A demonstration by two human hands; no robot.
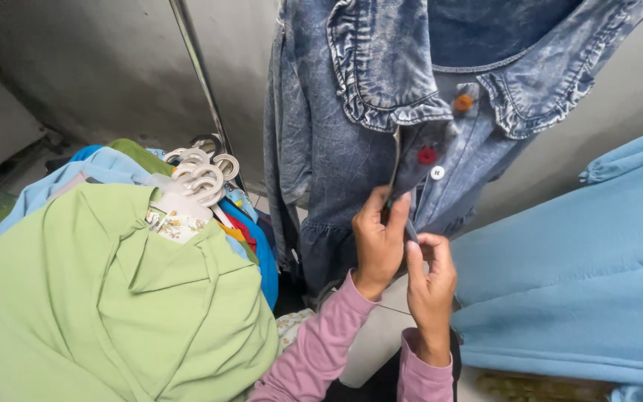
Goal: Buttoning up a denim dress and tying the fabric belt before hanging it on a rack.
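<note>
Above both hands (403,257): denim dress (359,112).

Your left hand (378,242) and right hand (431,286) pinch the button edge of the hanging denim dress (351,134), between the green garment (113,298) and the blue garment (582,283).

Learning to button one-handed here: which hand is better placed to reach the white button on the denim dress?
Probably the left hand: it pinches the denim dress placket just below the white button, while the right hand sits lower.
</note>
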